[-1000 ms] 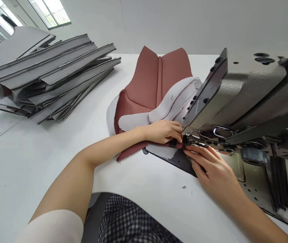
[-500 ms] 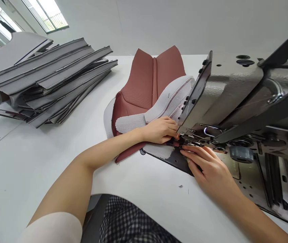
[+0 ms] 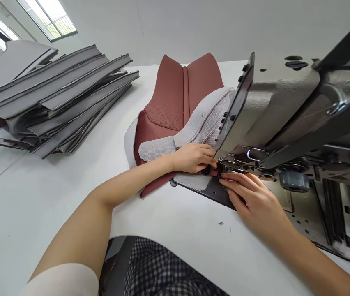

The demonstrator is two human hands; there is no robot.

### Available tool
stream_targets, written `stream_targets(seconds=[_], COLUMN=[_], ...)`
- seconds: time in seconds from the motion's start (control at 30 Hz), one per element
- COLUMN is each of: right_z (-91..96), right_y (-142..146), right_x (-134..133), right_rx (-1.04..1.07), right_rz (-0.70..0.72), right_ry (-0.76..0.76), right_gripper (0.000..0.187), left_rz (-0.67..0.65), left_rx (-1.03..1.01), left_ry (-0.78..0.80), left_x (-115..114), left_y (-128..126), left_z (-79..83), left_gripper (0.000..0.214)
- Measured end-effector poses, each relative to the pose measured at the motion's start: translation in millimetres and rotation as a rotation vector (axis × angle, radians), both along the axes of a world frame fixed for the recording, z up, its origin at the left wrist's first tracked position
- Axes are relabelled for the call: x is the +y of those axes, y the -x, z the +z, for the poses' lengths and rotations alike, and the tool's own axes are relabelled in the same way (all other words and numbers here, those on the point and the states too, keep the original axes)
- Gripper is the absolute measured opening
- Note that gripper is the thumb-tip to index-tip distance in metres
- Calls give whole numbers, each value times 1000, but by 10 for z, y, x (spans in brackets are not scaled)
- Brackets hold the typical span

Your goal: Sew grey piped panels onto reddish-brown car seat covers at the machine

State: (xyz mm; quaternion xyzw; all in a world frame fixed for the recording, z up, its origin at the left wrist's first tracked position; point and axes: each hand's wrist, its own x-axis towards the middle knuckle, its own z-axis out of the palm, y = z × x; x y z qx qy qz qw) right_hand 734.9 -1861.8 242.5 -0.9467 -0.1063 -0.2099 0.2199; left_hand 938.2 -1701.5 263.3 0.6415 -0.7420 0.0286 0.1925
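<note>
A reddish-brown seat cover piece [image 3: 175, 96] with pale grey mesh backing [image 3: 158, 148] lies on the white table, its edge fed under the head of a grey sewing machine [image 3: 288, 107]. My left hand [image 3: 193, 158] rests curled on the fabric, fingertips pinching its edge right at the presser foot [image 3: 221, 167]. My right hand [image 3: 252, 199] lies on the dark needle plate [image 3: 215, 191] just in front of the foot, fingers stretched flat and pressing the fabric edge.
A tall stack of grey folded panels [image 3: 54, 94] sits at the left back of the white table [image 3: 54, 197]. The machine's bed [image 3: 323, 222] fills the right side. Checked cloth [image 3: 162, 271] shows at the table's near cut-out.
Both hands stay at the presser foot. The view has shifted slightly, so everything sits a little further left and higher in the picture; the fabric's position under the foot looks nearly the same.
</note>
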Motion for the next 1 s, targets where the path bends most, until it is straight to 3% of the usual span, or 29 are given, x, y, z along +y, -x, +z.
stream_targets(seconds=[0.33, 0.57, 1.0], right_z=[-13, 6, 26], right_y=[-24, -19, -7], right_x=[-2, 5, 1], right_rx=[-37, -24, 7], right_rz=[22, 10, 4], right_ry=[-29, -27, -7], right_gripper=[24, 26, 26], left_rz=[93, 4, 29], left_rx=[27, 16, 60], left_ry=[-13, 19, -7], left_x=[-56, -40, -21], left_y=[21, 12, 28], left_z=[-8, -11, -2], left_gripper=[29, 30, 29])
